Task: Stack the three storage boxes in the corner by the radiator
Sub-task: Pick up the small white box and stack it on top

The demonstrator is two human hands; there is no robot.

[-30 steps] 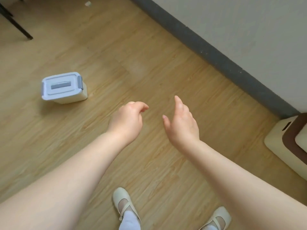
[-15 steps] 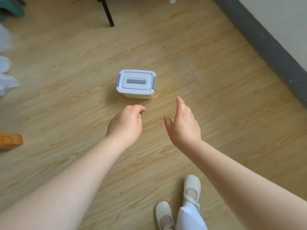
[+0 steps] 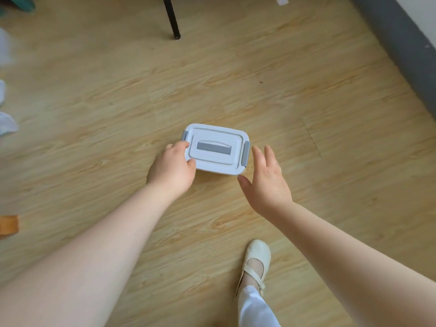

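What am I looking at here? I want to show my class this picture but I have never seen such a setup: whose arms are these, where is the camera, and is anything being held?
There is no machine: a person wears a wide-angle camera on the head, looking forward and down, so the two bare arms are the wearer's own. The single view shows a wooden floor. On it sits a small white storage box with a grey handle set in its lid and grey clips at both ends. The left hand touches the box's left end, fingers curled over the lid edge. The right hand is open, just beside the right end, apparently not touching. So nothing is lifted yet. Below you see the wearer's pale shoe; at top, a black furniture leg.
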